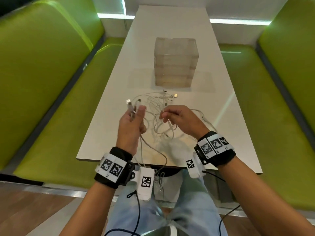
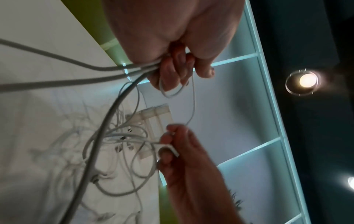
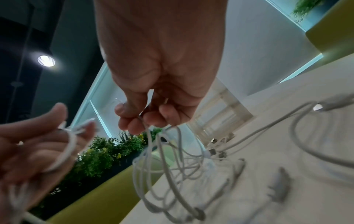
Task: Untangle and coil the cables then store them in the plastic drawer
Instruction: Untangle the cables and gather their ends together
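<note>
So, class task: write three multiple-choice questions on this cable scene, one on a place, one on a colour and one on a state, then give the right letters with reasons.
1. Where does the plastic drawer stand?
A. On the table, beyond the cables
B. On the left bench
C. On the floor

2. What colour are the benches?
A. Red
B. Green
C. Black

3. What is the state of the drawer unit?
A. One drawer pulled right out
B. Tipped on its side
C. Upright, no drawer pulled out

Answers:
1 A: the head view shows it on the white table behind the tangled cables.
2 B: the seats on both sides are bright green.
3 C: it stands upright with a flush front, while the left hand and right hand each hold cables.
</note>
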{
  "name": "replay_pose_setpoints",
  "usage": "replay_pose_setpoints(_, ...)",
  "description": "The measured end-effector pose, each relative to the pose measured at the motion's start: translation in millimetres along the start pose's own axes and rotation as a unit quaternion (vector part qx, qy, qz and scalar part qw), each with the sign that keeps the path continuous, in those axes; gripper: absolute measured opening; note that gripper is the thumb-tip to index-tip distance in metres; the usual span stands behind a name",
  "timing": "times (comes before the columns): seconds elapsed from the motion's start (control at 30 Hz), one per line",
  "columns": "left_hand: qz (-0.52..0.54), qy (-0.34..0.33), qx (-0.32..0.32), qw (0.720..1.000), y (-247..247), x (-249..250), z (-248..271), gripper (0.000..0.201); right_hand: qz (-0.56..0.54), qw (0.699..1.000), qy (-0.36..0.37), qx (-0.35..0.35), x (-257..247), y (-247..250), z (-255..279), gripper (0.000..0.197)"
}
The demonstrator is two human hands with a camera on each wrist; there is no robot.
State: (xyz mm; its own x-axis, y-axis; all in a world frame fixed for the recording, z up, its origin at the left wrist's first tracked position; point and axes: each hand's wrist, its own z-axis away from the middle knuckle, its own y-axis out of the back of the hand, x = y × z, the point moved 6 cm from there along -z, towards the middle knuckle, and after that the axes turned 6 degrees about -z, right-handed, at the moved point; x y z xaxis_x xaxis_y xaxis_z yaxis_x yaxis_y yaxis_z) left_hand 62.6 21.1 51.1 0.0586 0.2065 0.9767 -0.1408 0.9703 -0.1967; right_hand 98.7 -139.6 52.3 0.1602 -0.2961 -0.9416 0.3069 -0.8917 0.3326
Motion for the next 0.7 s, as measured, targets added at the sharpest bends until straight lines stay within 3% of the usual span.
replay_pose_setpoints(0.13, -0.066, -0.005, -0.038, 0.997, -22.6, -6.7, 2.8, 0.025, 0.052, 0.998, 0.021, -0.042, -13.8, -13.8, -0.1, 0.02)
replay_pose_setpoints(0.2, -0.047, -0.003, -0.021, 0.999, -23.4, -6.5, 1.8, 0.018, 0.05, 0.997, 0.012, -0.05, -15.5, -15.4, -1.0, 0.016)
replay_pose_setpoints(0.4, 0.038, -0.018, 0.004, 0.999, -12.7, 13.0, 0.0, 0.024, 0.129, 0.984, -0.039, -0.113, 9.2, -21.7, -0.5, 0.012)
replay_pose_setpoints(0.57, 0.111, -0.076, 0.041, 0.99, 9.8, 47.6, 3.7, 0.027, 0.206, 0.976, -0.01, -0.071, 19.8, -9.7, -12.3, 0.014)
replay_pose_setpoints(0.7, 0.099, -0.093, 0.078, 0.988, 29.4, 53.8, 5.8, 0.028, 0.147, 0.989, -0.015, -0.022, 25.6, 9.6, -15.4, 0.015)
